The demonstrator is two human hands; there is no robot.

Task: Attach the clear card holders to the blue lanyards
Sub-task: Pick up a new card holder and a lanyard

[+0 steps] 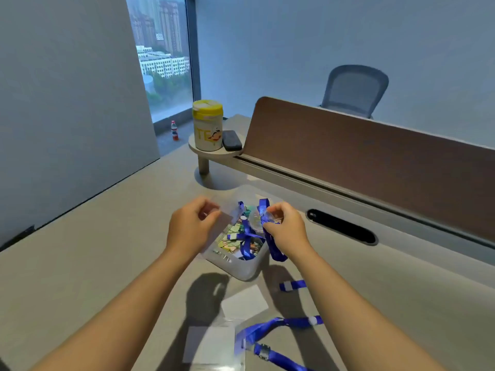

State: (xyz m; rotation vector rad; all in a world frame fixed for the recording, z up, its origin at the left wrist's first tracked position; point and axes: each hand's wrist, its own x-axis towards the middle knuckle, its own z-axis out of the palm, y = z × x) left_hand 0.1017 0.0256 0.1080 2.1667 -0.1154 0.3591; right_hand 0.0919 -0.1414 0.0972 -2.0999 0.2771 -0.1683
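Hands pinch: left hand [191,223] apparently a clear card holder [227,210], right hand [285,226] a blue lanyard [270,242].

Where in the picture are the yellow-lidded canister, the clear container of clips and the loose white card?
yellow-lidded canister [207,129]: head view, on its white body.
clear container of clips [242,269]: head view, on its near wall.
loose white card [245,303]: head view, on the middle of its face.

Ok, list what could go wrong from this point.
The clear card holder is pinched only at its edge by the left hand, so it may slip into the plastic bin. The blue lanyard in the right hand dangles over lanyards in the bin and could snag.
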